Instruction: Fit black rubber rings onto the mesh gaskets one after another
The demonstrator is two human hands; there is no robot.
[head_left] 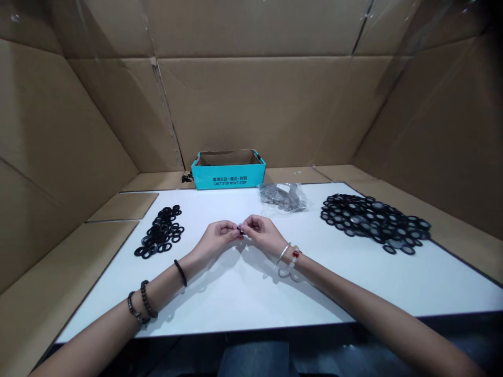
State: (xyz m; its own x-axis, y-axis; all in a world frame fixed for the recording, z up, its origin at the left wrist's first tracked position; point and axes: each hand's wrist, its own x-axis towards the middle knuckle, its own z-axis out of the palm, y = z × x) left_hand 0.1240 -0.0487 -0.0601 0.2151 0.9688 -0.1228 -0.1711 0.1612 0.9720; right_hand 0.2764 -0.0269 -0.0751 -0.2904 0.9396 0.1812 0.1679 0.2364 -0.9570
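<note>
Two bare forearms [365, 301] are spanning the near edge of the white counter [236, 298], bracelets [144, 298] showing on both. The left hand [215, 238] and right hand [265, 234] are meeting mid-counter, a small dark piece [240, 229] sitting between their fingertips. Each grip is pinching it, thumb against finger, with hardly any gap; exact shape too small to tell.

Step in hand, judging by the pose: two-handed fingertip work on one piece; whether pressing or prising, cannot tell. The next move seems to be calling for steady thumbs and light force, one grip holding firm while the other shifts.

Edges and room: black rings [161, 230] are lying heaped along the left side; grey-centred rings [375, 217] are spreading wider near the right edge. A clear bag [283, 198] and a teal box [229, 177] are bounding the far side, cardboard walls [255, 104] rising beyond. White surface is showing on either side of the hands and nearward.
</note>
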